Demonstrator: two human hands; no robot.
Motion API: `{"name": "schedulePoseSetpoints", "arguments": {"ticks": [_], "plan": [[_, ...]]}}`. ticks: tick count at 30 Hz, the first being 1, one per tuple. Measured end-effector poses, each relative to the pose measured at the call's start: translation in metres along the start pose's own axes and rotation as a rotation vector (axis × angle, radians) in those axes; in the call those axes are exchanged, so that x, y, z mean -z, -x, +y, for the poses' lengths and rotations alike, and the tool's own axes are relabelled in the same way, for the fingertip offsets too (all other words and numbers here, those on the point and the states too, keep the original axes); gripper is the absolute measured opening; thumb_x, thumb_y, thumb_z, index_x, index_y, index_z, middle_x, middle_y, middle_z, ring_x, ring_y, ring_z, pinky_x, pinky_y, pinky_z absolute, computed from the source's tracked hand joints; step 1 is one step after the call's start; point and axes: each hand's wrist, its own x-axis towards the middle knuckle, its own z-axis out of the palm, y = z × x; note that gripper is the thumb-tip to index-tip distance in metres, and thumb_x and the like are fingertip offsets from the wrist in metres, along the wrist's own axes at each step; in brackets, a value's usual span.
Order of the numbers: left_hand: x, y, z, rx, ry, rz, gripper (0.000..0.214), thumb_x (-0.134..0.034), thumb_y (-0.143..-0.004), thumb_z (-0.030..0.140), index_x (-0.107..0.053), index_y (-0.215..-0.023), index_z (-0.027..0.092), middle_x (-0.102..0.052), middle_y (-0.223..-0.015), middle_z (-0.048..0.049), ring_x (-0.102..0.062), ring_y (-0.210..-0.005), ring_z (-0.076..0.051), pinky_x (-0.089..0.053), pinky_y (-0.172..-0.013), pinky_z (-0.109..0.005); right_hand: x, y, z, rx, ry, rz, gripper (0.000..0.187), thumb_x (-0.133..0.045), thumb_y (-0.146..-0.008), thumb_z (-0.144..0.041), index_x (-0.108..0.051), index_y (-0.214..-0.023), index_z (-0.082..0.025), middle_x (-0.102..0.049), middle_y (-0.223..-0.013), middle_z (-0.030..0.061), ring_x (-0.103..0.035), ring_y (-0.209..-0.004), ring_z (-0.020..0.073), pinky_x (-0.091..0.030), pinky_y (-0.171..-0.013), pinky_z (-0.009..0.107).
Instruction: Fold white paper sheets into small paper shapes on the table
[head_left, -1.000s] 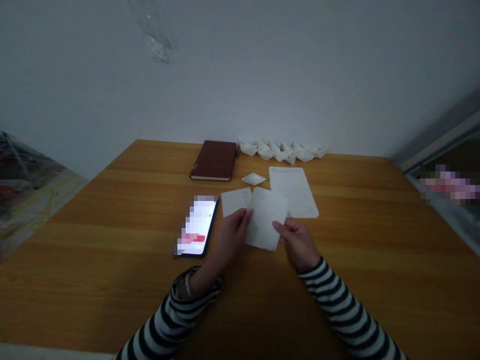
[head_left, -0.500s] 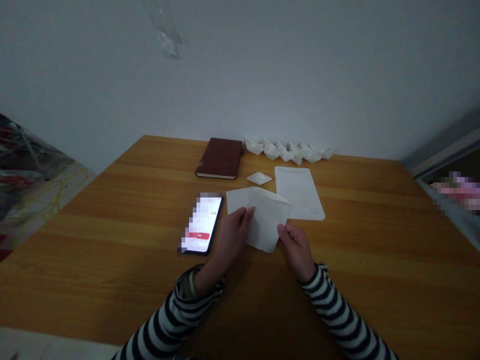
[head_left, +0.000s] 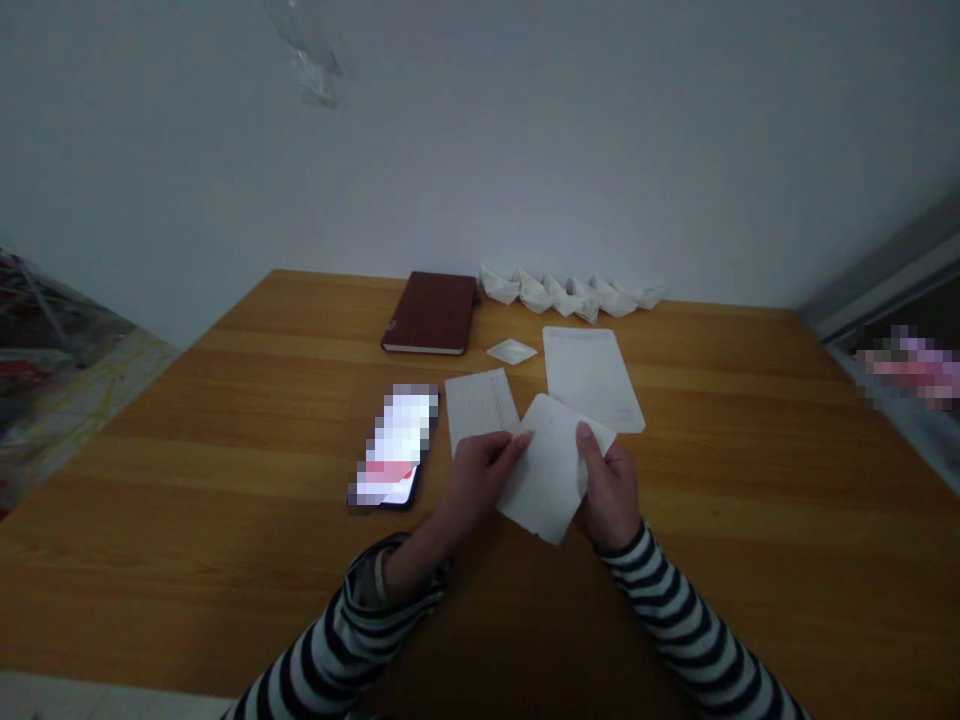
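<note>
Between my hands, raised over the wooden table, is a white sheet of paper with a ragged lower edge. My left hand pinches its left side between thumb and fingers. On the right side, my right hand grips it with the thumb on top and the fingers hidden behind. A lined paper piece lies beneath and beyond my left hand, partly covered. Farther right lies a larger lined sheet. A small folded paper diamond sits just beyond these papers.
A lit phone lies left of my left hand. Toward the back is a dark red notebook. Several folded paper boats stand in a row along the wall.
The held paper has moved slightly right and toward me, turning a little. My right hand has shifted up its right edge, the thumb now lying on its face. More of the lined piece shows.
</note>
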Motion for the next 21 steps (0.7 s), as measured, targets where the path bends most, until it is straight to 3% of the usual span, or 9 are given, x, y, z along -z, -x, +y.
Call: {"name": "schedulePoseSetpoints", "arguments": {"ticks": [6, 14, 17, 21], "plan": [[0.001, 0.001, 0.0, 0.007, 0.042, -0.038, 0.048, -0.048, -0.088, 0.056, -0.043, -0.058, 0.018, -0.037, -0.056, 0.0042, -0.035, -0.053, -0.009, -0.024, -0.048, -0.023, 0.0, 0.0, 0.003, 0.013, -0.023, -0.006, 0.044, -0.063, -0.084, -0.056, -0.075, -0.09, -0.014, -0.074, -0.074, 0.0067, -0.064, -0.059, 0.0192, -0.049, -0.053, 0.029], [0.003, 0.001, 0.001, -0.114, -0.176, 0.227, 0.045, -0.045, -0.092, 0.047, -0.043, -0.059, 0.018, -0.04, -0.053, 0.0046, -0.038, -0.052, -0.01, -0.027, -0.05, -0.023, -0.004, -0.001, -0.001, 0.0, 0.019, -0.258, 0.036, -0.074, -0.077, -0.05, -0.075, -0.092, -0.017, -0.076, -0.085, 0.0055, -0.068, -0.077, 0.022, -0.054, -0.075, 0.035], [0.007, 0.001, 0.003, -0.143, -0.195, 0.233, 0.045, -0.044, -0.093, 0.046, -0.043, -0.058, 0.018, -0.04, -0.052, 0.0047, -0.037, -0.052, -0.01, -0.026, -0.05, -0.023, -0.002, -0.002, -0.003, -0.011, 0.036, -0.285, 0.043, -0.063, -0.083, -0.058, -0.075, -0.083, -0.017, -0.074, -0.076, 0.0049, -0.064, -0.068, 0.0197, -0.052, -0.068, 0.032], [0.01, 0.0, 0.003, -0.143, -0.179, 0.197, 0.046, -0.042, -0.093, 0.047, -0.042, -0.058, 0.018, -0.039, -0.053, 0.0044, -0.036, -0.052, -0.01, -0.026, -0.05, -0.023, -0.001, -0.005, -0.005, 0.005, 0.046, -0.207, 0.048, -0.059, -0.085, -0.06, -0.07, -0.067, -0.017, -0.069, -0.065, 0.0034, -0.057, -0.058, 0.0167, -0.047, -0.058, 0.029]]}}
